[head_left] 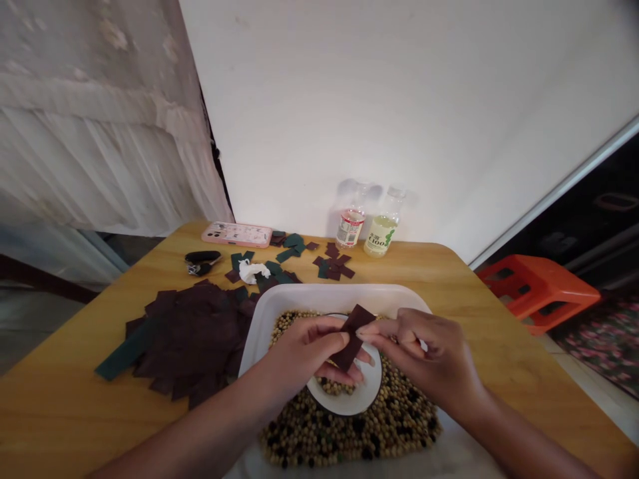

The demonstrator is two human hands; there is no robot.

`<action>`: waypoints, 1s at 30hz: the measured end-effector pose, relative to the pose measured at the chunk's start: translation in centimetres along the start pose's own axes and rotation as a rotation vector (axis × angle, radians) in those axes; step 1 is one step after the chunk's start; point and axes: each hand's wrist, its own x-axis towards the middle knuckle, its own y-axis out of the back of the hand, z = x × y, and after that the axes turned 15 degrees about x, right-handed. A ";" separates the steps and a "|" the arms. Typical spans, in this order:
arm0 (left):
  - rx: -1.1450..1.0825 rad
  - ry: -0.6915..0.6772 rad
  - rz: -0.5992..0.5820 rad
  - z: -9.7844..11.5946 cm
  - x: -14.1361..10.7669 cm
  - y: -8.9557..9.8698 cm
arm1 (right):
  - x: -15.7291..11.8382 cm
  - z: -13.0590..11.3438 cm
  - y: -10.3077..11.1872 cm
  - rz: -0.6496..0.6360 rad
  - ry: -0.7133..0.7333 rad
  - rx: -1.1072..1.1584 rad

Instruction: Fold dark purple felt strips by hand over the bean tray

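Both my hands are over a white plastic tray (pixel 279 319) holding a mix of pale and dark beans (pixel 349 432). My left hand (pixel 304 352) pinches a dark maroon paper strip (pixel 353 336) between thumb and fingers. My right hand (pixel 429 352) grips the strip's right side with its fingertips. Below the strip, a small white bowl (pixel 359 396) sits in the beans, partly hidden by my hands. A large pile of dark maroon and green squares (pixel 190 339) lies left of the tray.
On the wooden table (pixel 479 299) are smaller scattered squares (pixel 332 261), white tissue (pixel 252 271), a black key fob (pixel 202 257), a pink-cased phone (pixel 237 234) and two plastic bottles (pixel 367 223) against a white wall. An orange stool (pixel 539 289) stands at right.
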 end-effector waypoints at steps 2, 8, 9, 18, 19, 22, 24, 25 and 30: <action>-0.010 0.001 0.007 0.0 0.0 0.0 | 0.0 0.0 0.0 0.047 -0.034 0.010; -0.008 0.000 0.010 0.3 -0.1 -0.2 | -0.1 -0.2 0.0 0.027 -0.024 -0.015; -0.008 0.003 0.016 0.3 -0.2 -0.2 | -0.1 -0.2 0.0 0.042 -0.037 -0.022; -0.018 0.015 0.026 0.1 0.0 -0.1 | -0.2 -0.1 -0.1 0.069 -0.058 -0.019; -0.023 0.013 0.027 0.1 0.0 -0.1 | -0.1 -0.1 -0.1 0.077 -0.068 -0.023; -0.030 0.007 0.021 0.3 -0.1 -0.2 | -0.1 -0.3 -0.1 0.036 -0.047 -0.020; -0.031 0.009 0.025 0.4 -0.2 -0.2 | -0.1 -0.3 -0.1 0.009 -0.022 -0.022; -0.031 0.010 0.029 0.5 -0.2 -0.3 | -0.1 -0.3 -0.1 0.019 -0.022 -0.029; -0.050 0.005 0.025 0.2 -0.1 -0.1 | -0.1 -0.2 -0.1 0.042 -0.018 -0.049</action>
